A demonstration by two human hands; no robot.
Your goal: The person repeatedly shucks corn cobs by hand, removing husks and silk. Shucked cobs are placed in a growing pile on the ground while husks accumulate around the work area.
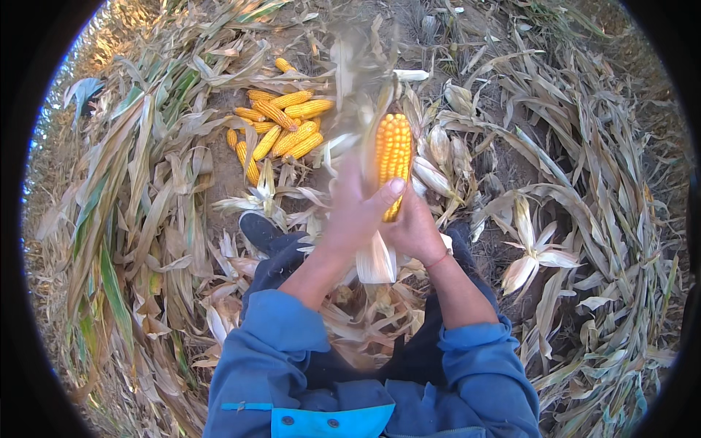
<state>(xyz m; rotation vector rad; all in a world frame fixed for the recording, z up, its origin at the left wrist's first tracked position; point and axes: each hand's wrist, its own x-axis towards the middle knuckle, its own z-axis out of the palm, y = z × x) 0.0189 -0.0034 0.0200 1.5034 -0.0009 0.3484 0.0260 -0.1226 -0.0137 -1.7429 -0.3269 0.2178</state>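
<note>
An ear of yellow corn stands upright between my hands, its kernels bare on the side that faces me. My right hand is closed around its lower part from the right and below. The thumb of my left hand lies across the ear's front; the rest of that hand is blurred, and its fingers are partly hidden. Pale husk hangs below the hands, and blurred husk leaves rise at the ear's left side and top.
Several husked corn ears lie heaped on the soil ahead to the left. Unhusked ears lie ahead to the right. An emptied husk is beside my right leg. Dry stalks and leaves bank up on both sides. Loose husks lie between my legs.
</note>
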